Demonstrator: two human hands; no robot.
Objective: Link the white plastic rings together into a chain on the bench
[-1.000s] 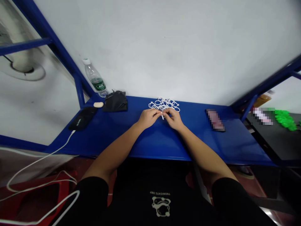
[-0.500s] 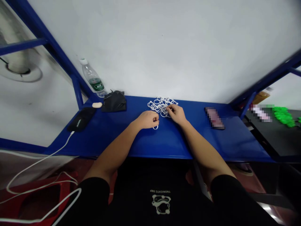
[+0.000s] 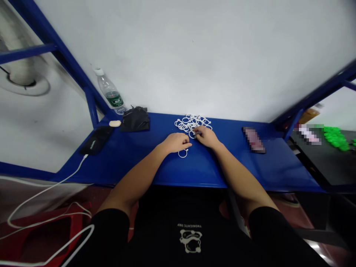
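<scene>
A loose pile of white looped cable ties (image 3: 185, 124) lies on the blue tabletop (image 3: 194, 170), near the wall. My right hand (image 3: 206, 136) is at the front right edge of this pile, thumb and fingers closed together on one of the loops; the fingers partly cover it. Left of it, my left hand (image 3: 177, 142) hovers low over the table, its fingers loosely bent and slightly apart with nothing visible between them. A single looped cable tie (image 3: 183, 155) lies just below the left fingers, its small head close to them.
At the left stand a plastic bottle (image 3: 112, 97) and a crumpled black bag (image 3: 135, 119), beside a pale oval item (image 3: 115, 123) and a black device (image 3: 96, 141) with a white cable (image 3: 71, 176). A phone (image 3: 254, 140) lies at the right. Green items (image 3: 336, 138) sit on a neighbouring dark surface.
The left fingers have loosened, and the single loop now lies more fully in view below them. My right hand has shifted slightly left and closer to the left hand.
</scene>
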